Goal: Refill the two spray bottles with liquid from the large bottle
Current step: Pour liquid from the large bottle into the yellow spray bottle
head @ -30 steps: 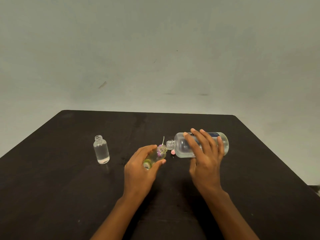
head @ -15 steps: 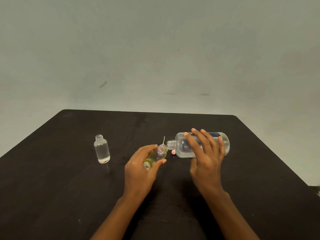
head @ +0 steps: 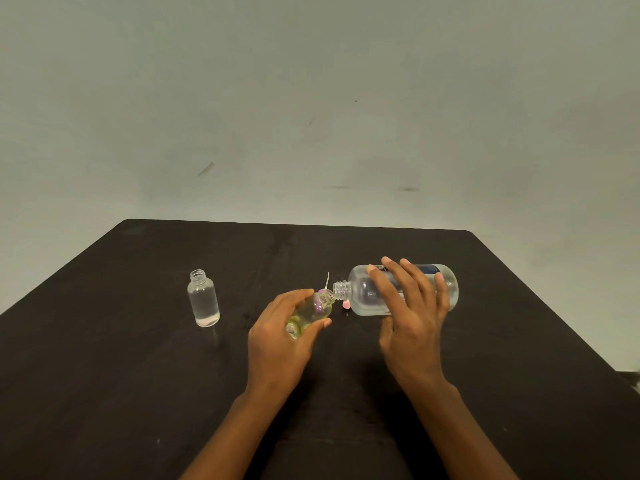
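1. Grips, in the left hand [head: 277, 341], a small spray bottle [head: 311, 311], thumb and fingers curled round its body; tilts it so the open neck points up and to the right, just above the table.
2. Holds, in the right hand [head: 412, 327], the large bottle [head: 360, 299] on its side, spread fingers [head: 398, 289] draped over the clear body and thumb lower down on the near side; cannot tell whether the body also rests on the table.
3. Brings the two uncapped, threaded mouths together, touching or nearly so, between the hands.
4. Shows a yellowish tint inside the small spray bottle and a blue label [head: 429, 270] on the far side of the large bottle.
5. Leaves a purple piece with a thin pale tube [head: 327, 280] standing up just behind the meeting necks, and a small pink piece [head: 345, 304] on the table under the large bottle's neck; too small to tell more.
6. Keeps the second spray bottle [head: 204, 299] upright and uncapped, well apart to the left, filled with clear liquid up to the shoulder.
7. Sets everything on a dark, matte table [head: 104, 375] with rounded far corners and faint scuffs.
8. Backs onto a plain grey-green wall [head: 311, 98], marked by a short dark streak [head: 206, 169] and two faint smudges [head: 374, 188] low down.
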### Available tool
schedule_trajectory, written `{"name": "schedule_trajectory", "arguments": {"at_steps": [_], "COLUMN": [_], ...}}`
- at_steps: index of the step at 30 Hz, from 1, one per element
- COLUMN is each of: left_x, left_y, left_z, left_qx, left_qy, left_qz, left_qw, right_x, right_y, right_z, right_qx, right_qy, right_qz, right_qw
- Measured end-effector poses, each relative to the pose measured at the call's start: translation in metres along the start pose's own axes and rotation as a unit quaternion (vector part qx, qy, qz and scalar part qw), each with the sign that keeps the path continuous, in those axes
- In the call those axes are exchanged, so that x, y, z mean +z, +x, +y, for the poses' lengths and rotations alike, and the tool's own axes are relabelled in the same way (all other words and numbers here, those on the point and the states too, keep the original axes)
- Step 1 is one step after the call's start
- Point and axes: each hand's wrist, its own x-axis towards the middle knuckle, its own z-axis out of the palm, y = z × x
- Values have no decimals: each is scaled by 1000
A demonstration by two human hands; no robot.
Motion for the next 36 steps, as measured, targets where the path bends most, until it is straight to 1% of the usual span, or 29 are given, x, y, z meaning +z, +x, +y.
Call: {"name": "schedule_trajectory", "arguments": {"at_steps": [19, 30, 36], "left_x": [-1, 0, 0], "left_y": [0, -1, 0], "left_z": [-3, -2, -2], "left_qx": [9, 6, 3], "left_qy": [0, 5, 0], "left_qz": [2, 3, 2], "left_qw": [1000, 1000, 1000], "right_x": [0, 0, 1], "right_y": [0, -1, -1], "right_z": [0, 0, 1], "right_qx": [-12, -4, -8], "right_qy": [-5, -3, -5], "right_qz": [5, -6, 3], "right_qw": [1000, 1000, 1000]}}
